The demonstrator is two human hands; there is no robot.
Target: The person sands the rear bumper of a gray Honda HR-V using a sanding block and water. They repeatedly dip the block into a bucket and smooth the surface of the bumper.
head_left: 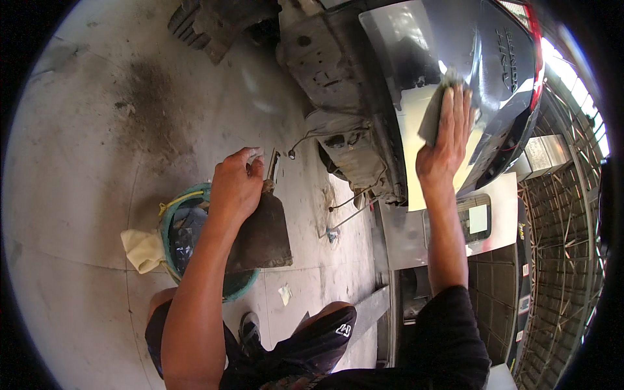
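Note:
My right hand (448, 133) lies with its fingers outstretched on a grey sheet of sandpaper (429, 120), pressing it against the car's rear panel (416, 156). Pale yellowish filler or primer covers that part of the panel, and dark glossy paint surrounds it. Lower down, my left hand (235, 185) hangs away from the car with curled fingers and whitish fingertips. Right beside it is a dark brown flat piece (263, 227) with a narrow upper end. Whether my left fingers grip this piece or something small is hidden.
A teal bucket (167, 227) with dark contents stands on the dusty floor, a cream cloth (142, 251) at its side. Bare metal bodywork (331, 71) and loose wires (302, 140) hang left of the panel. A paper scrap (285, 294) lies near my foot (249, 328).

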